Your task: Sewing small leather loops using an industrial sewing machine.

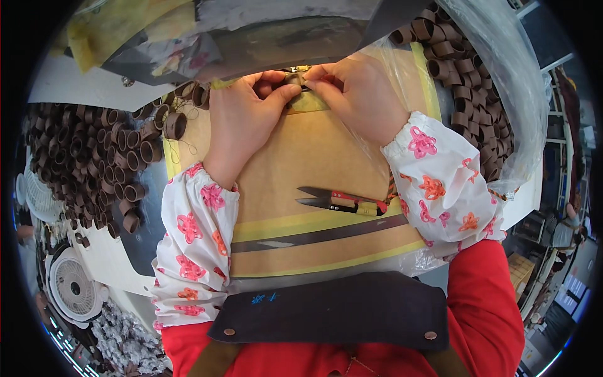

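Note:
At the far edge of the tan work surface, both hands come together under the lit part of what looks like a sewing machine point(276, 47). My left hand point(242, 119) pinches a small brown loop point(293, 79) between thumb and fingers. From the other side, my right hand point(361, 94) grips the same loop with its fingertips. Metal parts point(299, 68) of the machine sit just beyond the loop, partly hidden by the fingers. Closer to my body lie thread snips point(342, 202) with dark blades and red and black handles, touched by neither hand.
A large heap of brown loops point(81, 144) covers the left side, a few joined by loose threads near my left wrist. More brown strips or loops point(474, 94) fill a clear plastic bag point(524, 81) on the right. A white fan point(74, 286) stands at lower left.

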`<state>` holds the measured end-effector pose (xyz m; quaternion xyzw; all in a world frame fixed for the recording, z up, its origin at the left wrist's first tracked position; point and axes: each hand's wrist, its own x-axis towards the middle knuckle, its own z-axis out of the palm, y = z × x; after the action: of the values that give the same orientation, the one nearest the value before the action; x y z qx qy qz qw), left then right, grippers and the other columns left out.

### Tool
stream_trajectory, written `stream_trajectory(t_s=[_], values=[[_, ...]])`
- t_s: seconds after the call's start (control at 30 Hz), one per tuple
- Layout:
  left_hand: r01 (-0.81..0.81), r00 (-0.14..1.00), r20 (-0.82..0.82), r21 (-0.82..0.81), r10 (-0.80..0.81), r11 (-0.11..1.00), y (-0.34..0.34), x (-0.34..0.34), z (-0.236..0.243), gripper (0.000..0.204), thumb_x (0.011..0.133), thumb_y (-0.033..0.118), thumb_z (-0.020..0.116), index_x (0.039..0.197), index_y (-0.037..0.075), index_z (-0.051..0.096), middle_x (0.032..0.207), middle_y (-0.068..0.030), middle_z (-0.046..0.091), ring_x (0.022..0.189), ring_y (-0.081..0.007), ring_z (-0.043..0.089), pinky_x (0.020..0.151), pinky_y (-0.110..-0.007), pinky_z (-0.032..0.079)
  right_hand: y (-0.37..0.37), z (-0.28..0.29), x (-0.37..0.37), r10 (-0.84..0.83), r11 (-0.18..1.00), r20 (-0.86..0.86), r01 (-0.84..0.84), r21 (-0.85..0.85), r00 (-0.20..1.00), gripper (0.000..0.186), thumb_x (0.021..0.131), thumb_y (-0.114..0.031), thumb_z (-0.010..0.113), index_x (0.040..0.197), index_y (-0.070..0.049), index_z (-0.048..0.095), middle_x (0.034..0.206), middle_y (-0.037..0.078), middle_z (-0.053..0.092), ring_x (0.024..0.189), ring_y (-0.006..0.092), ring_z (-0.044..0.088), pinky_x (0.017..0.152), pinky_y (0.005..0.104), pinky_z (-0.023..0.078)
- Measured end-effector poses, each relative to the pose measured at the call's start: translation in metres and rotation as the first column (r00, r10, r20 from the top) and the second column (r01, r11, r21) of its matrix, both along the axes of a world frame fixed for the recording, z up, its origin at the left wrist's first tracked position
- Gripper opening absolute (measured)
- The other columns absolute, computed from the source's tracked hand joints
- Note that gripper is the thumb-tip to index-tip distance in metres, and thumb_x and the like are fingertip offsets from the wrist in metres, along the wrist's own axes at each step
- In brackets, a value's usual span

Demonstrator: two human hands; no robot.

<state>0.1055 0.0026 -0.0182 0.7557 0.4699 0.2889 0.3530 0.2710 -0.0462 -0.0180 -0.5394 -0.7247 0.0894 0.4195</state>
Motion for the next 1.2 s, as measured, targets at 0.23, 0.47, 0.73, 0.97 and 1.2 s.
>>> stream_trajectory(t_s=[0.23, 0.47, 0.73, 0.97, 1.2], values=[[0.021, 0.999, 0.026, -0.043, -0.020, 0.999, 0.000, -0.001, -0.004, 0.024, 0.074, 0.015, 0.069, 0.088, -0.004, 0.065, 0.068, -0.0009, 0.062, 0.061, -0.0026, 0.053, 0.057, -0.017, 0.043, -0.002, 0.004, -0.002, 0.007, 0.997, 0.004, -0.007, -0.078, 1.000, 0.009, 0.072, -0.005, 0.060, 0.075, 0.003, 0.060, 0.058, 0.015, 0.052, 0.050, 0.0250, 0.050, 0.049, 0.0322, 0.039], [0.035, 0.998, -0.044, 0.020, -0.034, 0.999, -0.003, -0.004, 0.002, 0.025, 0.076, 0.020, 0.067, 0.089, -0.002, 0.065, 0.064, -0.0013, 0.060, 0.058, -0.0033, 0.051, 0.055, -0.018, 0.042, -0.004, 0.001, -0.005, 0.009, 0.996, -0.007, -0.010, -0.086, 1.000, 0.009, 0.069, -0.002, 0.059, 0.069, 0.001, 0.051, 0.071, 0.015, 0.052, 0.067, 0.0321, 0.053, 0.058, 0.0382, 0.043], [0.145, 0.988, -0.057, 0.024, -0.144, 0.989, 0.003, -0.014, 0.003, 0.024, 0.077, 0.015, 0.067, 0.091, -0.003, 0.062, 0.064, 0.0027, 0.052, 0.058, -0.0028, 0.046, 0.056, -0.017, 0.040, -0.008, 0.002, -0.002, 0.027, 0.995, -0.079, -0.035, -0.096, 0.996, 0.014, 0.074, -0.009, 0.064, 0.082, 0.003, 0.062, 0.070, 0.014, 0.061, 0.057, 0.0194, 0.058, 0.051, 0.0275, 0.046], [0.158, 0.978, 0.160, -0.173, -0.131, 0.972, -0.004, -0.011, 0.005, 0.019, 0.075, 0.008, 0.069, 0.089, -0.003, 0.060, 0.069, 0.0029, 0.055, 0.062, -0.0019, 0.049, 0.057, -0.017, 0.041, -0.015, 0.002, 0.000, 0.048, 0.983, -0.123, -0.068, -0.168, 0.991, 0.014, 0.074, -0.005, 0.064, 0.087, 0.000, 0.059, 0.078, 0.012, 0.059, 0.068, 0.0209, 0.060, 0.059, 0.0284, 0.048], [0.104, 0.989, 0.104, 0.006, -0.104, 0.995, -0.008, -0.004, 0.000, 0.024, 0.069, 0.014, 0.071, 0.084, -0.003, 0.063, 0.062, -0.0041, 0.061, 0.056, -0.0074, 0.054, 0.053, -0.023, 0.043, -0.016, -0.003, -0.002, 0.006, 1.000, 0.065, -0.007, 0.014, 0.998, 0.014, 0.074, -0.006, 0.064, 0.087, -0.002, 0.059, 0.075, 0.012, 0.057, 0.063, 0.0262, 0.054, 0.055, 0.0322, 0.044]])
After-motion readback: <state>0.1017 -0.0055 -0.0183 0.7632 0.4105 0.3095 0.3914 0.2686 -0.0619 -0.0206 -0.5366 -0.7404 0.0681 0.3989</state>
